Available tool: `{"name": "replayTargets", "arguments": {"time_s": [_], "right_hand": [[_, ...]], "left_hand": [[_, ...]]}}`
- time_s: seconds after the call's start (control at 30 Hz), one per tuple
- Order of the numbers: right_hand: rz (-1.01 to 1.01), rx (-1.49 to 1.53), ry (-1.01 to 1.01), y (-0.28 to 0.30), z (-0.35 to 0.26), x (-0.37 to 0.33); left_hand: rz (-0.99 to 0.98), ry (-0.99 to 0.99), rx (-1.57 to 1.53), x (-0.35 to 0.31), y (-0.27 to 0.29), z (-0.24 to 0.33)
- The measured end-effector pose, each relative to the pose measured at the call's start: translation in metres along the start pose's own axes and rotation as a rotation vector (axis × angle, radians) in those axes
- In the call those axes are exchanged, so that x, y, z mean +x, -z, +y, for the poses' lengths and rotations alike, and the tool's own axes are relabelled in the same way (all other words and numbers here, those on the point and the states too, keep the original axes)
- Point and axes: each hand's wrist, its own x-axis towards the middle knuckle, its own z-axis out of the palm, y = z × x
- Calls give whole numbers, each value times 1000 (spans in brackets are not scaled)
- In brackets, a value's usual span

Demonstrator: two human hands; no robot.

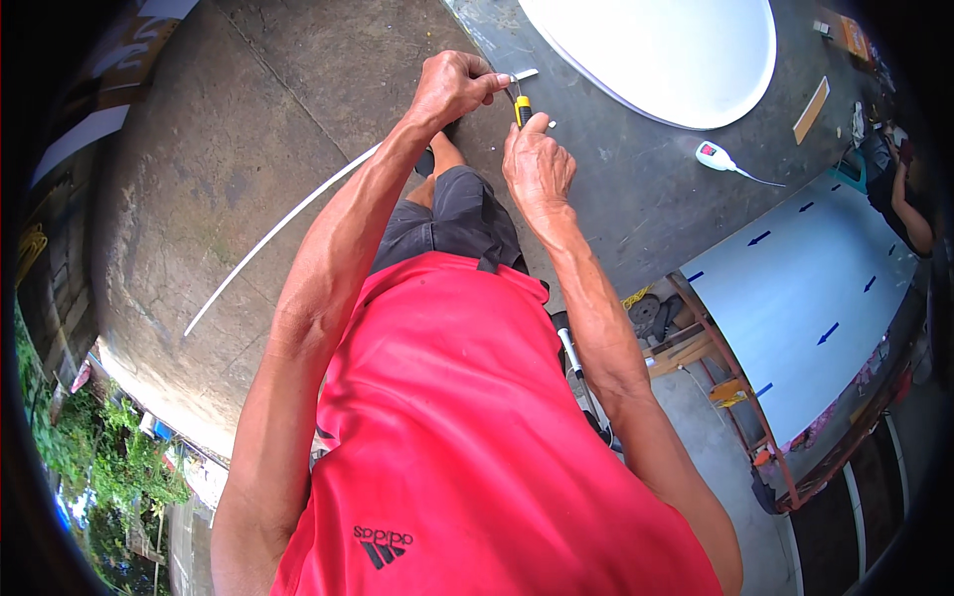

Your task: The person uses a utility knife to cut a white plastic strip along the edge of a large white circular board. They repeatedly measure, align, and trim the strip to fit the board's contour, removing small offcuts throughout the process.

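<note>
My left hand (457,87) pinches a long thin white strip (288,221) near its far end, above the edge of the grey tabletop (621,164). The strip's short end sticks out past my fingers, and its long tail passes behind my left forearm and hangs to the left. My right hand (539,169) is closed round a yellow-and-black utility knife (524,109), with its thin tip up against the strip by my left fingertips. Whether the blade cuts into the strip is too small to tell. A tiny white scrap (553,124) lies beside my right thumb.
A large white oval panel (666,50) lies at the table's far side. Right of it are a white nozzle bottle (714,156) and a tan strip (811,109). A pale blue sheet (795,298) covers a rack at right. Another person (899,194) is at the right edge.
</note>
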Motion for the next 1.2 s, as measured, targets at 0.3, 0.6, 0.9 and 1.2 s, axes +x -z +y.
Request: {"name": "replayTargets", "arguments": {"time_s": [0.3, 0.6, 0.9, 1.2], "right_hand": [[5, -27, -25, -9, -7, 0], [-32, -9, 11, 4, -9, 3], [2, -58, -51, -13, -16, 2], [205, 343, -88, 15, 31, -40]], "left_hand": [[-5, 9, 10, 0, 0, 1], [-21, 26, 22, 1, 2, 1], [-21, 21, 35, 2, 1, 2], [-49, 45, 17, 2, 3, 8]]}}
